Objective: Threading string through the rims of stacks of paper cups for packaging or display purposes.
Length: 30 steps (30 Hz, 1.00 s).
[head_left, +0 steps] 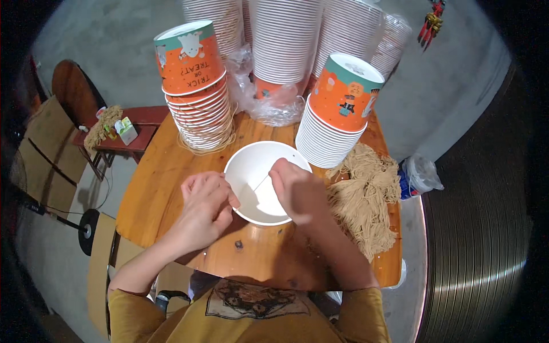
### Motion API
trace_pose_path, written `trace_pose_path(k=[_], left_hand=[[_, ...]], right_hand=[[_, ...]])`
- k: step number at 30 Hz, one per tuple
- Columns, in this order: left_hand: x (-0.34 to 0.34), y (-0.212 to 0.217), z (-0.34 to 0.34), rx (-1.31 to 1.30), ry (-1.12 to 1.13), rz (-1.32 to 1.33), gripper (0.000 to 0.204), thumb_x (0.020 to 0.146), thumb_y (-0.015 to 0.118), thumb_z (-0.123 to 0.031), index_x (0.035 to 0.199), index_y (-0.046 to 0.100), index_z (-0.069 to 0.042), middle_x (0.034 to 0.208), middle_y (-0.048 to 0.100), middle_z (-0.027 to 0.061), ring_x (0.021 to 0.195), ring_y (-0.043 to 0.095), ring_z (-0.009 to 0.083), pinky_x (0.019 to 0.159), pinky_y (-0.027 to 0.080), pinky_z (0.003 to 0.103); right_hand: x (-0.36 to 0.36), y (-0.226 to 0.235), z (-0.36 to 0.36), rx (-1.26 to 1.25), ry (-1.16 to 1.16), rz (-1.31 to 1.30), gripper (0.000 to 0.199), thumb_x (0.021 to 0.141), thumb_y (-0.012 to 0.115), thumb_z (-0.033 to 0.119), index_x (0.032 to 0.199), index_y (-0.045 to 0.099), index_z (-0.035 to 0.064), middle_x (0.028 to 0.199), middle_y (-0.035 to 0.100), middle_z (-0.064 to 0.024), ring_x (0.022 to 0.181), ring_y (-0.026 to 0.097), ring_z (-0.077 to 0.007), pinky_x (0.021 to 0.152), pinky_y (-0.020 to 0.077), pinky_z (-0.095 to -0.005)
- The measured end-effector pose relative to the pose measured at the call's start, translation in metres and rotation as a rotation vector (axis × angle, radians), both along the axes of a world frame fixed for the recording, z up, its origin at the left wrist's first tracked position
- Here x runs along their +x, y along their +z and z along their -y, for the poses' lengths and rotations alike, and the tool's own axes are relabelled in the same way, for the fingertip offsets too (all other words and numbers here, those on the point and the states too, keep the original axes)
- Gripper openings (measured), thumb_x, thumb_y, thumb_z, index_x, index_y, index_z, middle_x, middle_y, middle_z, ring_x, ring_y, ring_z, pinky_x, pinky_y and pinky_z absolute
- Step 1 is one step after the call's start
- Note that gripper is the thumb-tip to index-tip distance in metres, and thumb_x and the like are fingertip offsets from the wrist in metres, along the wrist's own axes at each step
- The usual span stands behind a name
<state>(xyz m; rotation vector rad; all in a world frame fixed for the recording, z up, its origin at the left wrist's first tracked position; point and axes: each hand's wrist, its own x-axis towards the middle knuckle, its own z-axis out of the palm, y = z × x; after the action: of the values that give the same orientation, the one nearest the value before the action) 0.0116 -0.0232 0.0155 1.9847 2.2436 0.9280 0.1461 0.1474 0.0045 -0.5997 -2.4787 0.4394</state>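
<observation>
A white-lined paper bucket (251, 157) stands mouth up on the wooden table in front of me, with a small hole in its wall at the far right. My left hand (209, 206) is closed at its near left rim, fingertips over the edge. My right hand (293, 188) reaches over the right side into the bucket, fingers pinched together. From that pinch a thin string (262, 184) runs down toward the left wall. What lies beneath the left fingers is hidden.
Orange bucket stacks stand upside down at left (191, 63) and right (346, 97); loose strings loop round the left one. Tan string bundles (363, 200) lie on the table (166, 188) at right. Tall wrapped bucket stacks (286, 46) rise behind. A red bench (146, 117) is at far left.
</observation>
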Motion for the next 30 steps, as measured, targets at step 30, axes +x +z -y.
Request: trace_pose_path(k=[30], left_hand=[[-0.009, -0.008, -0.002, 0.010, -0.112, 0.240, 0.020, 0.084, 0.066, -0.011, 0.099, 0.055, -0.007, 0.109, 0.052, 0.0103, 0.120, 0.039, 0.0356, 0.101, 0.033, 0.046]], right_hand=[[-0.012, -0.005, 0.008, -0.189, 0.593, -0.080, 0.015, 0.078, 0.068, 0.013, 0.081, 0.054, 0.0069, 0.074, 0.058, -0.0079, 0.068, 0.059, -0.0259, 0.059, 0.0477, -0.0373]])
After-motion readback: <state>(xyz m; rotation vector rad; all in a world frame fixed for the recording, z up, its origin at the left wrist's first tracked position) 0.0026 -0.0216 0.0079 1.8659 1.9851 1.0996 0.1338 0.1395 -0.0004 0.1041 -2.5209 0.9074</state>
